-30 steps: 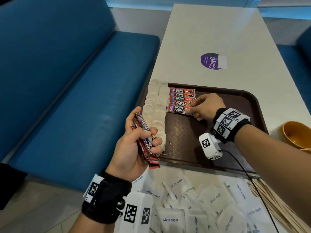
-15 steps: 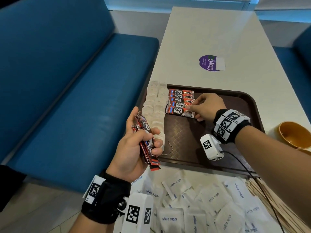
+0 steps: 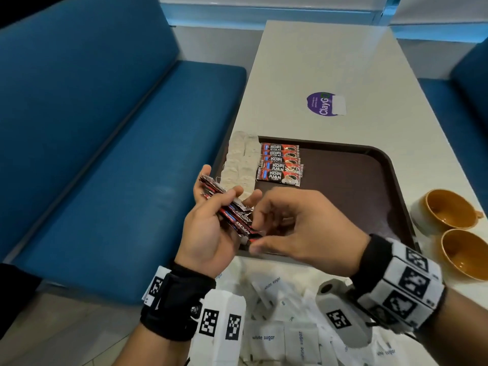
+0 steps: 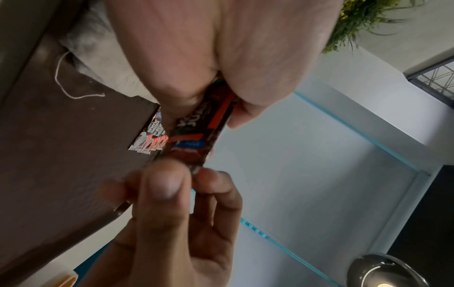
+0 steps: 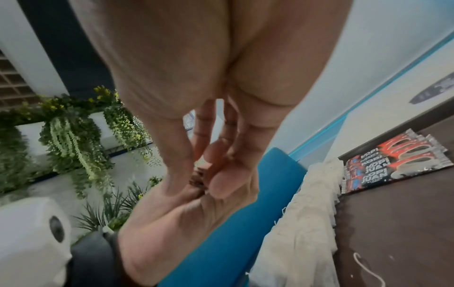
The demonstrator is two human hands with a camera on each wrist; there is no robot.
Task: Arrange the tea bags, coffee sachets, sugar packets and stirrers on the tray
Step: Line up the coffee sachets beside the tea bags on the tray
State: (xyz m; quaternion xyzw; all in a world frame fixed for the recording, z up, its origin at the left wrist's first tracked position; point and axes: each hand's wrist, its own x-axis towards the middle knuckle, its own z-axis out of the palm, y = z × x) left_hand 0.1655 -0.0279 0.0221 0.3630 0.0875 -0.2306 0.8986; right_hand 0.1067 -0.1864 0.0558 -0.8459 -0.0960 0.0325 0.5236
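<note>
My left hand (image 3: 227,200) grips a fanned stack of red-and-black coffee sachets (image 3: 232,217) over the tray's near left corner. My right hand (image 3: 254,233) meets it and pinches the lower end of one sachet (image 4: 196,155) between thumb and forefinger. On the brown tray (image 3: 369,202), two columns of white tea bags (image 3: 241,165) line the left edge. Beside them lies a row of several coffee sachets (image 3: 281,165), overlapping. White sugar packets (image 3: 274,336) lie loose on the table in front of the tray.
Two orange cups (image 3: 449,210) (image 3: 467,254) stand off the tray's right edge. A purple sticker (image 3: 323,104) marks the white table (image 3: 317,62) beyond the tray. A blue bench (image 3: 118,167) runs along the left. The tray's right half is bare.
My right hand left the sachet row on the tray, came back toward me to the left hand's stack, and now pinches a sachet's end. The left hand tilted slightly.
</note>
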